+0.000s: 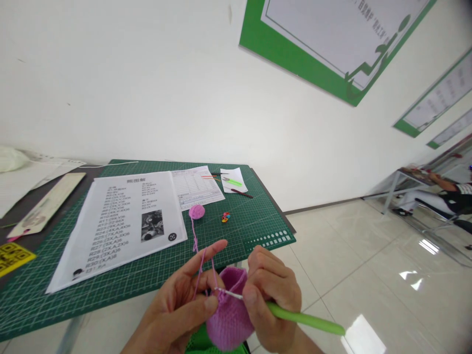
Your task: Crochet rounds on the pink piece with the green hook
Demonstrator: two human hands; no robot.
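Below the mat's front edge, my left hand (184, 295) pinches the rim of a pink crochet piece (230, 319), with pink yarn looped over its raised index finger. My right hand (273, 295) is closed round a crochet hook (306, 318) with a green handle. The hook's metal tip meets the stitches at the piece's rim, close to my left thumb. A strand of yarn runs up to a small pink ball (196, 212) on the green cutting mat (236, 221).
A printed pattern sheet (125, 226) lies left on the mat, a form (195, 189) behind it. Small colourful clips (225, 217), green snips (234, 182) and a dark pen-like tool (242, 193) lie farther right. A person (438, 194) sits at a far-right table.
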